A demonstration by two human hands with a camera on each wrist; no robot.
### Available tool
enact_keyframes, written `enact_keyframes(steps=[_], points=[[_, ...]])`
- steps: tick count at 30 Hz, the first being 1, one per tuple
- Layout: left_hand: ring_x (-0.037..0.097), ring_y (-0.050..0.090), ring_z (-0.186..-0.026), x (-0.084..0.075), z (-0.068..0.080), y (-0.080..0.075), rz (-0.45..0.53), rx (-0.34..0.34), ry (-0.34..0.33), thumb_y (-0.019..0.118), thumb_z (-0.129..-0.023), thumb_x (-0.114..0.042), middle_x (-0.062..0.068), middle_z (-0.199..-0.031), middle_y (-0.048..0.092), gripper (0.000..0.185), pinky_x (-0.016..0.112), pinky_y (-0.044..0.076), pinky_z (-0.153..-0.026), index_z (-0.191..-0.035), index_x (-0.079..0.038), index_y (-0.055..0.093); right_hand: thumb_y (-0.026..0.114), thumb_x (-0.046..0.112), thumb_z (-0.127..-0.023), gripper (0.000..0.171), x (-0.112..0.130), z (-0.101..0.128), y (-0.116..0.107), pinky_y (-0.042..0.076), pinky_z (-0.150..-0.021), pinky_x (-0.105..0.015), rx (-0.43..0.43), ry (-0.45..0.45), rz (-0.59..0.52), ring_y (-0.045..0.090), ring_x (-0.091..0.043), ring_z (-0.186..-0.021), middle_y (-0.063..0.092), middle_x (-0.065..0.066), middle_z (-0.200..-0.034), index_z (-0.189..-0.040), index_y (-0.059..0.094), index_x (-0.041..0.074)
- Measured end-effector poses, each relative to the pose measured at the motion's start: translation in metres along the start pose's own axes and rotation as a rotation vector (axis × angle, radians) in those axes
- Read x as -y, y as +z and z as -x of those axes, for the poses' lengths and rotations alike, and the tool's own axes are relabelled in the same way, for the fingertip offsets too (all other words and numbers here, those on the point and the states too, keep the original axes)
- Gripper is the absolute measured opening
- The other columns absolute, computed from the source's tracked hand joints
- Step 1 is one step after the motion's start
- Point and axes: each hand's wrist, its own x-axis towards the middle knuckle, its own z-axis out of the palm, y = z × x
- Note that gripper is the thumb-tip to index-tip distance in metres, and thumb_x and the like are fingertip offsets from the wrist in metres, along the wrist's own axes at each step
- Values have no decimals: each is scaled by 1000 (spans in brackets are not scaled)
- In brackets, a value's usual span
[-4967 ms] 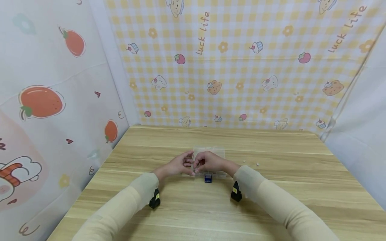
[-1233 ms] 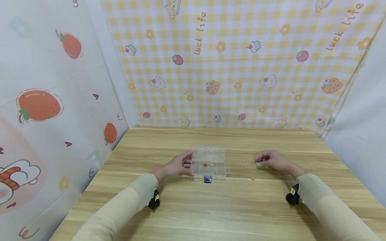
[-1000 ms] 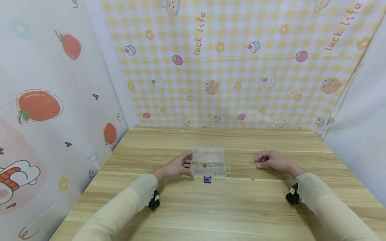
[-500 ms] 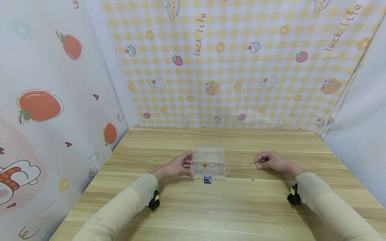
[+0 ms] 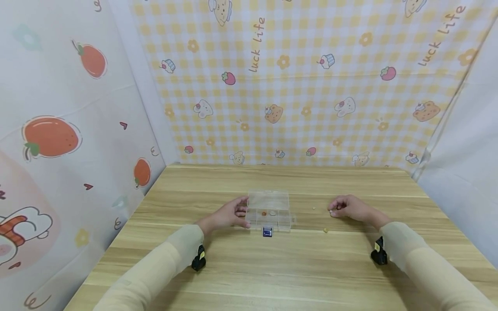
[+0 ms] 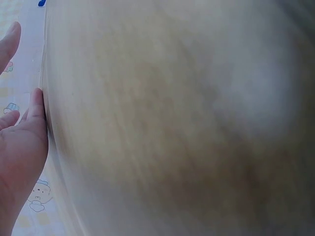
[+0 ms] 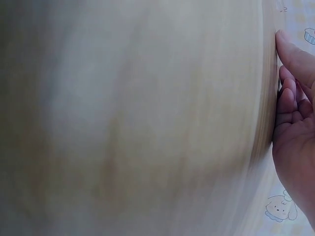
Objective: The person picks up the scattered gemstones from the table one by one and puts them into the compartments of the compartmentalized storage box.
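A clear plastic compartment box [image 5: 279, 223] lies on the table in the head view, its lid [image 5: 268, 199] tipped back. An orange bead [image 5: 264, 214] and a whitish bead [image 5: 272, 213] sit in separate back compartments. My left hand [image 5: 229, 212] rests at the box's left side, thumb by the front corner and relaxed fingers by the lid edge. Out to the right, my right hand [image 5: 352, 208] pinches a small white bead [image 5: 331, 212] at the tabletop. In the right wrist view its fingers [image 7: 288, 101] are curled; the bead is not visible there.
A tiny pale bead [image 5: 314, 208] lies between the box and my right hand. Nearer me is a yellow bead [image 5: 325, 230]. A small blue piece [image 5: 267, 232] sits at the box's front edge. The wooden table [image 5: 272, 272] meets a checked curtain [image 5: 295, 129] behind.
My right hand has moved from over the box to the white bead on the right, uncovering the compartments. Over the last second it shifts only slightly. My left hand stays beside the box.
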Motion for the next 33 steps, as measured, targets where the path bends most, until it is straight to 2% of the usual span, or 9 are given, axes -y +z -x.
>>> enact_keyframes(steps=[9,17,25,33], points=[[35,44,-128,1,0,1,13,6,18,82,-75,1,18,-148,35,101,38,42,-105,-155,-6,19,74,13,-87,21,1,0,1,48,-70,-26,2,14,-10,51,-21,-85,62,-9,-97,-102,68,1],[34,43,-129,-1,1,1,8,3,12,82,-76,-2,17,-148,36,101,39,41,-106,-155,-6,20,74,13,-87,20,2,0,1,47,-68,-26,-8,10,-10,51,-20,-83,62,-9,-96,-101,69,1],[33,43,-129,-3,2,1,5,3,3,83,-75,-4,15,-148,37,102,38,40,-106,-155,-8,20,74,13,-87,20,9,3,3,45,-58,-24,-28,20,-18,48,-16,-71,61,-9,-87,-100,69,-1],[35,41,-131,-1,2,0,13,7,3,83,-76,-5,16,-150,34,102,40,40,-107,-155,-8,19,72,14,-89,18,10,1,2,45,-58,-24,-41,17,-14,49,-17,-72,61,-9,-86,-101,69,2]])
